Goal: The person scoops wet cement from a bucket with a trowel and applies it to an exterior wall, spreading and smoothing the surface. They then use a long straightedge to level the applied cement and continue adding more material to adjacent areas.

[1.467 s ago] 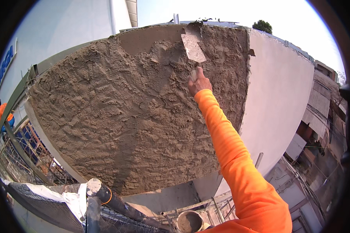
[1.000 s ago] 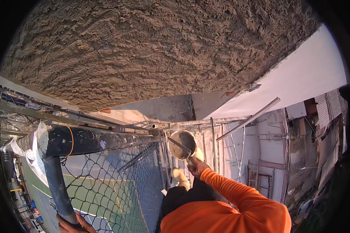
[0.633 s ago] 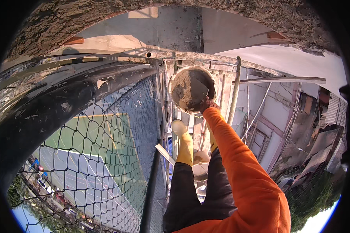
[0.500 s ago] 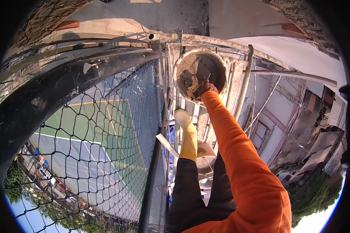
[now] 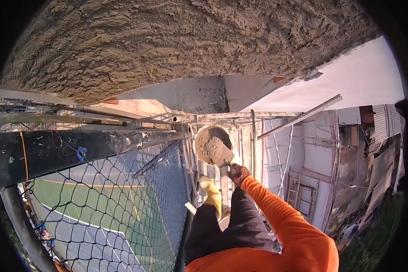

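Observation:
My right hand (image 5: pixel 238 175) is closed round the handle of a trowel (image 5: pixel 224 157), its arm in an orange sleeve. The trowel's grey blade is over the near right part of a round bucket (image 5: pixel 196 152). Wet grey-brown mortar (image 5: pixel 210 146) shows in the bucket beside the blade. Whether the blade touches that mortar or carries some, I cannot tell. The bucket stands on the scaffold planks (image 5: pixel 246 149), beyond my yellow boot (image 5: pixel 211 192). My left hand is out of view.
A rough mortar-coated wall surface (image 5: pixel 190 41) spans the top. To the left run a black pipe rail (image 5: pixel 95 147) and chain-link fence (image 5: pixel 104 204), a sports court (image 5: pixel 118 217) far below. Scaffold poles (image 5: pixel 254 136) and a slanting bar (image 5: pixel 299 118) are at right.
My view has tilted up, bringing the rough wall into sight. My right hand has drawn back from inside the bucket to its near side, with the trowel blade now at the near rim.

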The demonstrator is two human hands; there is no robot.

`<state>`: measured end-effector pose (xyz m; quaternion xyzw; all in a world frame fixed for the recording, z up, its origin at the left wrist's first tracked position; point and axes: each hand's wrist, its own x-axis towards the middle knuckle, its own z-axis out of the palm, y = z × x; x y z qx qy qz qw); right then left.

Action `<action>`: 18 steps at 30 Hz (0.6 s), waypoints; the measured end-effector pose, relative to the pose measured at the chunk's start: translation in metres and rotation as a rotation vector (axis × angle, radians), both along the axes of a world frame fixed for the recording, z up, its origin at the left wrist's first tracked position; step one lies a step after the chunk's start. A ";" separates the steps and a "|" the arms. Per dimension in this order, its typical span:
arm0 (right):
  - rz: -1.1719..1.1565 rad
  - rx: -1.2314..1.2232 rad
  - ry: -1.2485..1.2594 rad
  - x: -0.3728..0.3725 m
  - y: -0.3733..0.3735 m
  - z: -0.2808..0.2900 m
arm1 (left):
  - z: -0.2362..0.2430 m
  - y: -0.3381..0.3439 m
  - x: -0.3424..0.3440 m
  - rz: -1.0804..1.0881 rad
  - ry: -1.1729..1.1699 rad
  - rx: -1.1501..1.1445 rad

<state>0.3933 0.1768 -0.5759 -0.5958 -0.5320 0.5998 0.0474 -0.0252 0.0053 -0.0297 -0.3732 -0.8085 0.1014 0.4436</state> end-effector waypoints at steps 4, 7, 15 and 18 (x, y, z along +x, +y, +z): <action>-0.007 0.009 0.265 -0.015 0.037 0.217 | 0.034 0.013 0.028 0.204 -0.056 -0.020; -0.215 0.268 0.539 -0.031 0.077 0.382 | 0.063 0.007 0.043 0.271 -0.177 -0.048; -0.555 1.806 0.717 -0.053 0.189 0.731 | 0.069 -0.013 0.039 0.266 -0.217 0.014; -0.955 2.348 0.542 -0.067 0.259 0.822 | 0.067 -0.010 0.037 0.282 -0.218 0.008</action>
